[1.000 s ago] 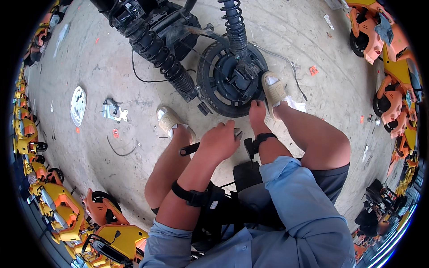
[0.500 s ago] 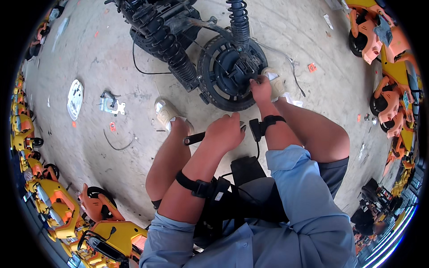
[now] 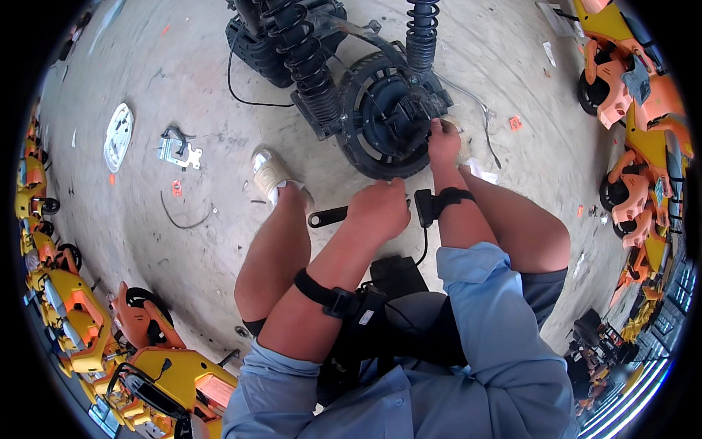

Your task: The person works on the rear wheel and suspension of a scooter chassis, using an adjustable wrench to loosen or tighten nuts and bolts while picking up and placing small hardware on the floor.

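This is a vehicle workshop or assembly hall for motor scooters. Rows of yellow-and-orange scooters (image 3: 80,322) line both sides of a scuffed concrete floor (image 3: 227,157). Towards the top centre, a black wheel (image 3: 376,135) and coil-spring shock absorbers (image 3: 298,47) sit exposed, without bodywork. Loose parts, among them a metal bracket (image 3: 191,157) and an oval plate (image 3: 118,137), lie about the floor, with small orange labels (image 3: 176,188) scattered between.

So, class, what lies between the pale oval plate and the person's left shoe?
The head view shows a silver bracket lying between the plate and shoe.
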A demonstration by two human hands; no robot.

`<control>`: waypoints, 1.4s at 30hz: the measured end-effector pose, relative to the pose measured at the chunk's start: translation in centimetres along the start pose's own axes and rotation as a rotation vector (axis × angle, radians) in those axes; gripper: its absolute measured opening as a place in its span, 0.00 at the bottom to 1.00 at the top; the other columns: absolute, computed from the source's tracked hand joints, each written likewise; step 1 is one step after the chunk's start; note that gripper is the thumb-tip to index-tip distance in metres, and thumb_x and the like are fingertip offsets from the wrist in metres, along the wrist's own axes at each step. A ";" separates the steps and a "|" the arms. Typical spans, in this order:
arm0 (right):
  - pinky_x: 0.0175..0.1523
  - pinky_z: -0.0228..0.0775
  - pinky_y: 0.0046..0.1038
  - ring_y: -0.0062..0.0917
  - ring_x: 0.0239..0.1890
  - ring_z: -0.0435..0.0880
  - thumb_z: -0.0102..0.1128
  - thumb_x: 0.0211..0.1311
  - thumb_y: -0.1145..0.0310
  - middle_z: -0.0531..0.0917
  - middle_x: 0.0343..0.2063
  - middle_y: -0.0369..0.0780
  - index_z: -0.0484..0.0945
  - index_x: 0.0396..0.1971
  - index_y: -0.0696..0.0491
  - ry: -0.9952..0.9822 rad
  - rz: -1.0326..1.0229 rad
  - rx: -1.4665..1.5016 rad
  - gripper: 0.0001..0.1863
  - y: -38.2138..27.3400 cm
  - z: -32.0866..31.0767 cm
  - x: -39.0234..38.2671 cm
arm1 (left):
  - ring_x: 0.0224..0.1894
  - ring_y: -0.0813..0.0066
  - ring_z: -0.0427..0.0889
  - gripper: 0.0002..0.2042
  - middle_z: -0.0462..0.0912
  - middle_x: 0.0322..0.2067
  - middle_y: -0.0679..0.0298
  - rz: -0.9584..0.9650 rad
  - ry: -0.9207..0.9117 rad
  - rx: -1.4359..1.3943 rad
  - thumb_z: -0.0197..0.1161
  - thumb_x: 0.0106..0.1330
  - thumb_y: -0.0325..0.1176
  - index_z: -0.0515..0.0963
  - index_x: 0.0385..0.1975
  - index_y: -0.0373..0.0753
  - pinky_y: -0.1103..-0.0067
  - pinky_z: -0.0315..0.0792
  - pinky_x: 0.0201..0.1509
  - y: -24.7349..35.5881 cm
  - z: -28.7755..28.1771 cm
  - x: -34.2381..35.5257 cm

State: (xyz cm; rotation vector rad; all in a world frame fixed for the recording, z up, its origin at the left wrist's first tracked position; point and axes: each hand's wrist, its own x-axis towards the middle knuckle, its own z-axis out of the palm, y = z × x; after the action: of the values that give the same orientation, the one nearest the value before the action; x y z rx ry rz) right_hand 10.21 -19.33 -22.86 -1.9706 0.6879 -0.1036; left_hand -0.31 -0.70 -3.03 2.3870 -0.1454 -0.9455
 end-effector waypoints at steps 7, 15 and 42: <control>0.47 0.73 0.36 0.40 0.40 0.83 0.63 0.58 0.68 0.84 0.36 0.47 0.77 0.48 0.58 -0.103 -0.223 -0.275 0.18 -2.2 0.6 -1.4 | 0.45 0.47 0.80 0.19 0.79 0.42 0.46 -0.006 0.005 0.004 0.59 0.60 0.38 0.71 0.47 0.34 0.61 0.76 0.48 -0.6 0.2 0.0; 0.49 0.70 0.44 0.52 0.44 0.78 0.63 0.54 0.71 0.81 0.38 0.54 0.77 0.40 0.62 -0.196 -0.439 -0.422 0.15 -2.5 0.0 -0.2 | 0.45 0.47 0.81 0.20 0.79 0.42 0.45 0.006 0.004 -0.008 0.59 0.60 0.38 0.70 0.48 0.34 0.61 0.75 0.48 -0.9 0.3 0.0; 0.43 0.73 0.49 0.52 0.38 0.82 0.61 0.55 0.71 0.83 0.33 0.54 0.77 0.41 0.58 -0.133 -0.328 -0.543 0.13 -2.5 0.6 -0.2 | 0.44 0.46 0.81 0.19 0.80 0.39 0.46 -0.045 0.011 0.028 0.61 0.59 0.39 0.71 0.47 0.35 0.58 0.75 0.46 -0.6 4.3 0.9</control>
State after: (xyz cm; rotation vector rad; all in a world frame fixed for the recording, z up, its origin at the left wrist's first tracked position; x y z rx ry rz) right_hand 11.32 -17.93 -21.02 -2.5752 0.3154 0.0212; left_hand -2.55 -2.46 -6.41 2.4300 -0.1014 -0.9563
